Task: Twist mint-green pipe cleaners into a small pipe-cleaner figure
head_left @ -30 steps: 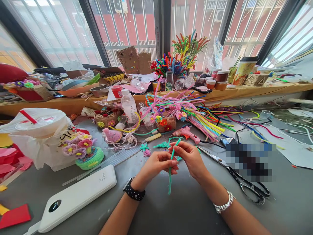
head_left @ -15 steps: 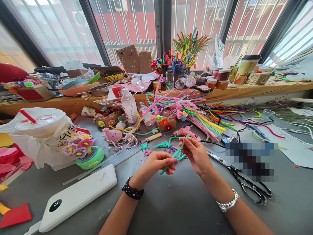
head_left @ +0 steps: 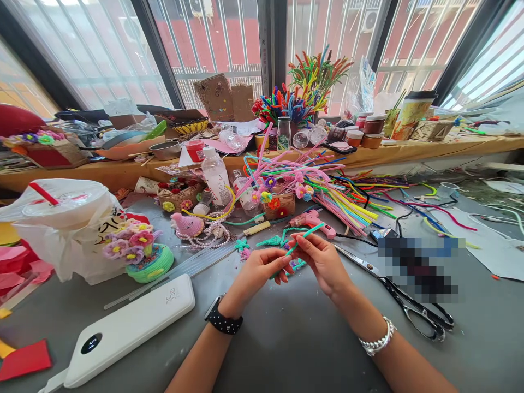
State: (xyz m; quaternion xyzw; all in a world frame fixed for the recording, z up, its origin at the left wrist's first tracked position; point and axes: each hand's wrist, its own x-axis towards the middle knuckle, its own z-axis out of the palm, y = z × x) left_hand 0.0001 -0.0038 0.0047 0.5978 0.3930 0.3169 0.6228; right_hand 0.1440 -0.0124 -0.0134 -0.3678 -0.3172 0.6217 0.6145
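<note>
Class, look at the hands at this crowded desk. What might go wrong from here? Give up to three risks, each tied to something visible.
1. The thin green stem, held between the left hand and right hand, might kink or slip.
2. The right arm could brush the scissors lying beside it.
3. The pink glue gun lies just beyond the hands; I can't tell whether it's hot, but a touch might burn.

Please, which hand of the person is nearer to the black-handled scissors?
Right. The right hand is just to the left of the scissors; the left hand is farther left, beyond the right hand. Both hold the green strip.
</note>
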